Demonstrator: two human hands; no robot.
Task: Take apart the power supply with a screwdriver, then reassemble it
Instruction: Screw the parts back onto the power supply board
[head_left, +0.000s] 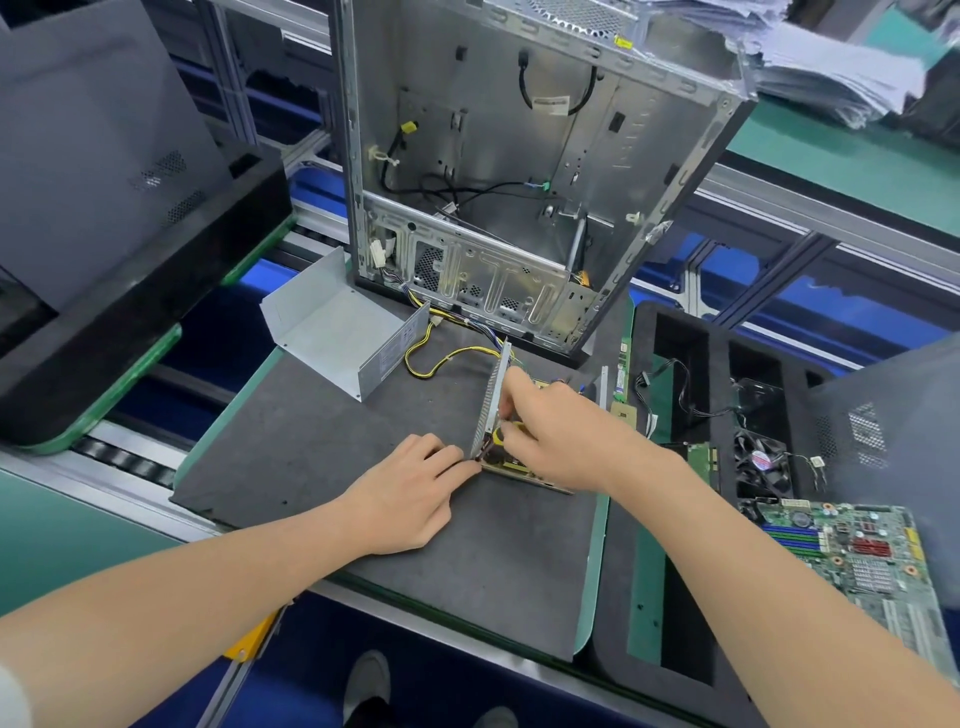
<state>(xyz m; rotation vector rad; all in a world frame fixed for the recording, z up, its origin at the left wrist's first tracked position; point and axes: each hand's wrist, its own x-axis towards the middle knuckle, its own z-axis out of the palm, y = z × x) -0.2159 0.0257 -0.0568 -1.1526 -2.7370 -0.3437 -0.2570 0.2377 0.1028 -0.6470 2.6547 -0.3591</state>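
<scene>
Two hands on the power supply (491, 410) now, which sits on the mat (311, 467) in front of the upright case (519, 156): left hand (410, 493) pinches its near corner, fingers curled, while right hand (561, 436) curls over the perforated side wall and grips it. Its empty cover (332, 332) lies apart at the mat's far left, yellow wires (441, 358) looping between them, and the motherboard (852, 561) lies off right.

I can read nothing for certain. The label (388, 357) on the cover (327, 327), the tag (551, 102) in the case (498, 270), the sticker (762, 460) on the fan (748, 475) and the case's embossed letters (631, 136) all blur.
</scene>
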